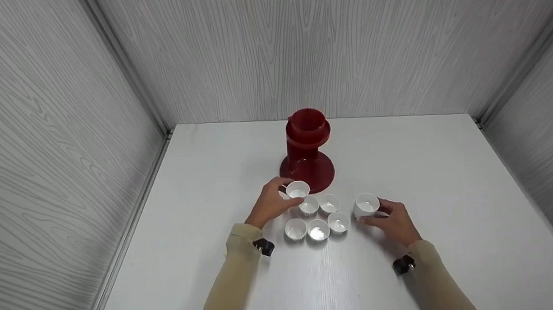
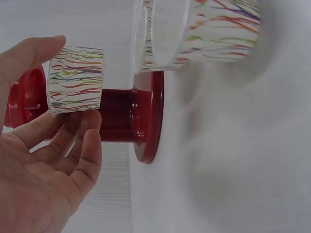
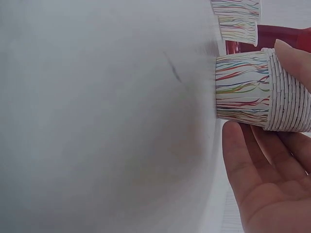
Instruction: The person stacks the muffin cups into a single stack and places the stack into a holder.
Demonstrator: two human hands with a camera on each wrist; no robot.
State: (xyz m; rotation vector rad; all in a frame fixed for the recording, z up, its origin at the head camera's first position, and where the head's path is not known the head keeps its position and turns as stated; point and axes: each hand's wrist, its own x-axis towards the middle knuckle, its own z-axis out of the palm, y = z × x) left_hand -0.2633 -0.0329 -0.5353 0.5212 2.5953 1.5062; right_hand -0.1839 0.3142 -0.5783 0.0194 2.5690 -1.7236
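My left hand [image 1: 271, 203] pinches a small white paper cup [image 2: 77, 80] between thumb and fingers. Colourful wavy lines run around the cup's outside. In the head view this cup [image 1: 298, 189] is held over the front edge of the red stand's base [image 1: 324, 173]. Further right, my right hand [image 1: 398, 220] grips a nested stack of the same paper cups [image 3: 243, 90], its many rims showing in the right wrist view. The stack's base is close to the table. Between the hands, several single cups [image 1: 318, 230] stand mouth up in two loose rows.
Behind the cups rises the red stand, with a round base, a column and a cup-like holder [image 1: 308, 121] on top. The white table [image 1: 210, 179] is enclosed by grey wood-grain panels [image 1: 269, 53] at the back and both sides.
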